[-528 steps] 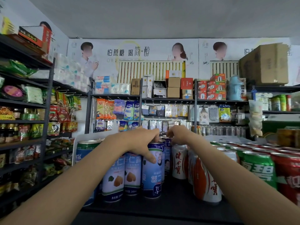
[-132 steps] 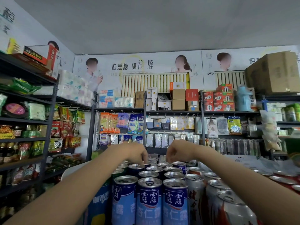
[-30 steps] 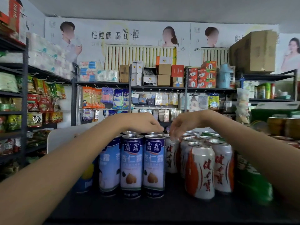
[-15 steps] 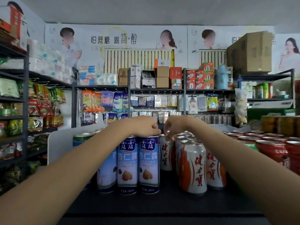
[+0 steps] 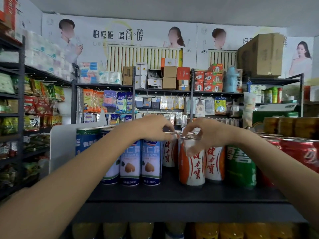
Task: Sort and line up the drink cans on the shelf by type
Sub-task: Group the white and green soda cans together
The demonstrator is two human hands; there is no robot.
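Note:
On the black shelf point(image 5: 172, 195) stand slim blue-and-white almond drink cans point(image 5: 129, 161) in a row, with orange-and-white cans to their right. My left hand point(image 5: 153, 128) reaches over the blue cans' tops, and its curled fingertips pinch the rim of a rear orange-and-white can point(image 5: 168, 153). My right hand point(image 5: 207, 135) grips the top of the front orange-and-white can point(image 5: 192, 166), thumb on its face and fingers over the rim. Another orange-and-white can point(image 5: 214, 163) stands just behind and to the right of it.
A wider blue can point(image 5: 86, 142) stands at the left against a white divider point(image 5: 58, 144). A green can point(image 5: 240, 167) and red cans point(image 5: 300, 152) fill the right. Yellow bottles point(image 5: 141, 230) sit on the shelf below. Stocked racks line the left and back walls.
My right hand has come forward from the rear can tops and now grips the front orange-and-white can. My left hand has shifted right, from the blue cans' tops to the rear orange-and-white can.

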